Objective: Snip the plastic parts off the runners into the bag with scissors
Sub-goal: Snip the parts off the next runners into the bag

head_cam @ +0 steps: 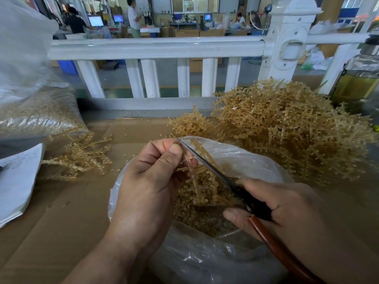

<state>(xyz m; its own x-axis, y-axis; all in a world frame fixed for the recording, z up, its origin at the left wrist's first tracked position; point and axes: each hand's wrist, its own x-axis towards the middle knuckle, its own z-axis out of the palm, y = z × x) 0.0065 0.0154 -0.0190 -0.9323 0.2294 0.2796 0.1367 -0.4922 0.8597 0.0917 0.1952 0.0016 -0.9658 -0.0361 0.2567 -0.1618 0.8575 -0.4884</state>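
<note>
Pinching the runner [198,177] between thumb & curled fingers, your left hand [147,181] hangs it right over the open bag [242,156]. Hold it there so each part drops in, not onto the worktop [61,212]. Your right hand [291,212] is wrapped round the handles of the scissors [213,171], w/ the blade lying along the runner's stem. Blades look nearly together, tho I can't tell for sure. Snip close to the stem, short cuts, down one side at a time. Keep the tip off your left thumb & off the bag wall. The cut parts [196,216] lie in the bag's bottom. The big runner pile [287,130] sits just behind the bag on the right, w/ a smaller heap [82,158] off to the left.
</note>
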